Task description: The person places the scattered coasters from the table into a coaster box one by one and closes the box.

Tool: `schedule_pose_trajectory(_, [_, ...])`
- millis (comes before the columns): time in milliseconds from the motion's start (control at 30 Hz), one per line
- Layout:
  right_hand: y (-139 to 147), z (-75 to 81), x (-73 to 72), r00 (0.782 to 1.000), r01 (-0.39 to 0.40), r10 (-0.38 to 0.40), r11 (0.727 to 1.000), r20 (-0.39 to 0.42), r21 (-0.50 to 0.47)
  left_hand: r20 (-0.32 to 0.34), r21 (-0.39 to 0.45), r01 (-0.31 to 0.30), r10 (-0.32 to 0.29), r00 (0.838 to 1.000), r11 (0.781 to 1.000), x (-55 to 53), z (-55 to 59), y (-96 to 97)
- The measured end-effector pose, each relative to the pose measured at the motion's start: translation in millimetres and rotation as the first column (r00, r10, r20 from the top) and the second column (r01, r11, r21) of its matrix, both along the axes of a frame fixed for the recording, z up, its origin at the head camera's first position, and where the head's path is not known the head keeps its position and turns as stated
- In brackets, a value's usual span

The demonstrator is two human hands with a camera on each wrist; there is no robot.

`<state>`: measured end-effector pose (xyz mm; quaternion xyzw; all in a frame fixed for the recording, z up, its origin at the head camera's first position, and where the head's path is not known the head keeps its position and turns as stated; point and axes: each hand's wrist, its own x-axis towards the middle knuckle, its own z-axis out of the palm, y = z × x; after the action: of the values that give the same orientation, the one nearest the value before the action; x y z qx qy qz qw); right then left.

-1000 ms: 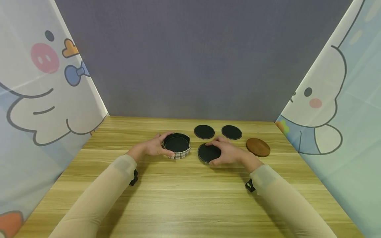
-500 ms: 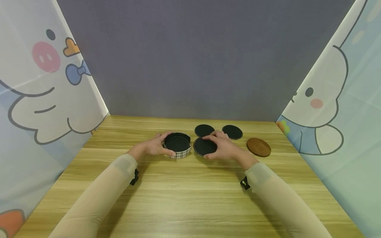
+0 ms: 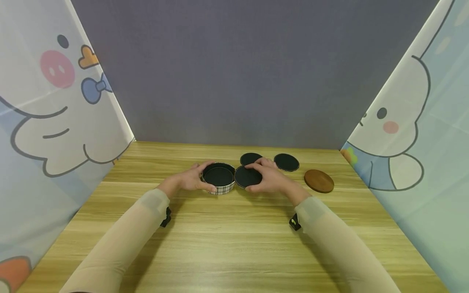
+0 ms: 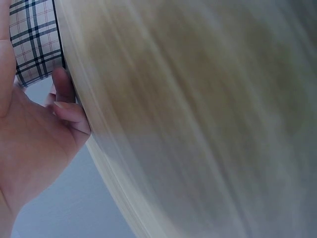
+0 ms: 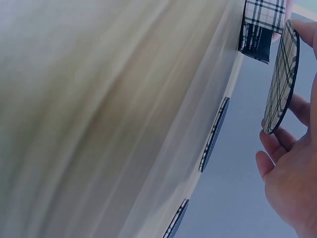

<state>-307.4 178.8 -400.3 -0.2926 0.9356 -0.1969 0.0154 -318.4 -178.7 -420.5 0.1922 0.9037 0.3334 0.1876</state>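
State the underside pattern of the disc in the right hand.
Pale plaid with dark lines on the disc; right wrist view shows it best.

The head view is evenly and softly lit, with muted shadows cast on the tabletop along the inner side of both sleeves. In the wrist views a cool, bluish tint is seen; there the tabletop is blurred into streaks, while the plaid box is rendered more crisply.
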Motion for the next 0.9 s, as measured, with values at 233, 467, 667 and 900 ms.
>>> schedule_pose_trajectory(233, [-10.9,1.4,-4.3,1.000,0.005,-0.005,1.000,-0.003,0.009,0.000,-0.002,-0.002,0.002,1.000,1.000,-0.1,0.2,-0.1])
schedule_pose_trajectory(467, [-25.8,0.9,-11.1,1.000,-0.016,0.016,1.000,0.021,-0.005,0.000,-0.007,-0.003,0.003,1.000,1.000,-0.3,0.3,0.3])
schedule_pose_trajectory(667, [-41.5,0.1,-16.1,0.999,-0.044,0.044,0.999,0.006,0.002,-0.007,-0.019,-0.001,0.001,1.000,1.000,-0.9,0.4,0.1])
schedule_pose_trajectory(900, [-60.5,-1.7,-19.1,0.998,-0.062,0.062,0.998,0.016,0.016,0.002,-0.024,0.015,-0.014,1.000,1.000,-1.8,1.1,-0.2])
